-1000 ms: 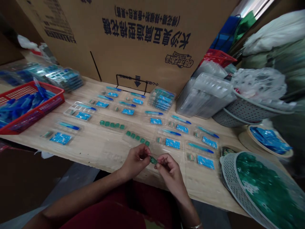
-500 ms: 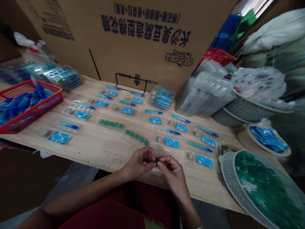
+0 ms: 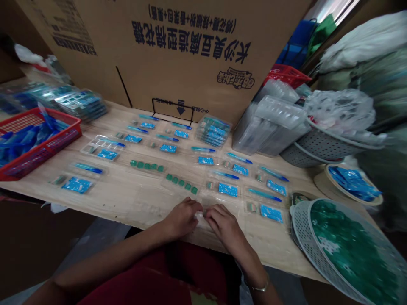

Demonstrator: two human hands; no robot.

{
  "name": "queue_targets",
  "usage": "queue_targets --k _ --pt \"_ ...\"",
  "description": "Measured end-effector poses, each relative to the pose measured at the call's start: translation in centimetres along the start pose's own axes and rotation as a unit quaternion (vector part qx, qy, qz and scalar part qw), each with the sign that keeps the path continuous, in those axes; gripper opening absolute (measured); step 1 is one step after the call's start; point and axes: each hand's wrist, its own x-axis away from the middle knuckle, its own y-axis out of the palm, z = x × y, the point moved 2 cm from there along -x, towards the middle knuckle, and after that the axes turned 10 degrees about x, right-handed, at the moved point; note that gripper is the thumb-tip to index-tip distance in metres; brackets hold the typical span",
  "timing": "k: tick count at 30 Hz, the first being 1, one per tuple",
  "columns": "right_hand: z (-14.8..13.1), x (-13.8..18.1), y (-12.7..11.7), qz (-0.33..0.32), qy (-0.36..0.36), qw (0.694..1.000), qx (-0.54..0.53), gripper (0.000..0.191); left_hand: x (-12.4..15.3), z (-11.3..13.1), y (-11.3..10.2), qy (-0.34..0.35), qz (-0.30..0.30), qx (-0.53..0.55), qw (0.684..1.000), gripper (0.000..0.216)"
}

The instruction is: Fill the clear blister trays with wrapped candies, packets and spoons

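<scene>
My left hand [image 3: 182,218] and my right hand [image 3: 223,223] rest on the wooden table [image 3: 133,199] near its front edge, fingertips meeting. Both have curled fingers pressed down on a clear plastic tray [image 3: 203,199]; whatever they pinch is hidden. Just beyond lie two clear trays, each with a row of small green pieces [image 3: 181,183], the other row [image 3: 147,166] further left. Filled blister packs with blue pens and blue packets [image 3: 227,189] lie in rows around them.
A big cardboard box [image 3: 178,55] stands behind the table. A red basket of blue pens [image 3: 41,144] is at left. At right are a grey basket of green pieces [image 3: 349,250], a plate of blue packets [image 3: 352,184], and stacked clear trays [image 3: 270,127].
Both hands have dropped from just above the table onto it. The small green piece held between the fingertips earlier no longer shows.
</scene>
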Motion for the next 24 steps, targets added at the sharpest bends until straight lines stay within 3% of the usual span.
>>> queue_targets --k 4,7,8,10,11,13,14,16,19,22,24 --pt "0.6 0.7 -0.4 0.045 0.019 0.999 -0.015 0.011 0.2 0.0 -0.3 0.002 0.003 0.005 1.000 0.032" --pt "2.5 3.6 -4.7 0.164 0.087 0.981 0.062 0.015 0.4 0.2 -0.6 0.041 0.020 -0.001 0.999 0.028" --pt "3.7 5.1 -6.9 0.218 0.130 0.961 0.108 0.019 0.4 0.5 -0.7 0.066 0.031 -0.007 0.997 0.025" --pt "6.9 8.5 -11.4 0.300 0.258 0.889 0.231 0.026 0.2 1.0 -0.7 0.124 0.034 -0.018 0.991 0.020" --pt "9.0 10.2 -13.4 0.285 0.343 0.850 0.281 0.028 -0.1 1.3 -0.6 0.151 0.024 -0.024 0.988 0.016" --pt "13.2 12.9 -15.9 0.174 0.486 0.801 0.302 0.022 -0.8 1.6 -0.1 0.185 -0.009 -0.035 0.982 0.014" --pt "15.1 13.9 -16.4 0.099 0.524 0.803 0.267 0.017 -1.2 1.7 0.1 0.190 -0.023 -0.040 0.981 0.015" --pt "17.7 14.9 -16.4 0.032 0.531 0.821 0.206 0.012 -1.9 1.8 0.5 0.185 -0.041 -0.051 0.981 0.016" --pt "19.1 15.2 -15.5 0.037 0.508 0.839 0.193 0.012 -2.3 1.7 0.9 0.165 -0.050 -0.064 0.983 0.014" --pt "18.3 15.7 -15.4 0.052 0.540 0.801 0.252 0.017 -2.0 1.5 0.9 0.148 -0.044 -0.067 0.986 0.012" --pt "16.8 15.6 -15.7 0.097 0.527 0.782 0.317 0.026 -1.5 1.4 0.8 0.142 -0.030 -0.049 0.988 0.016"
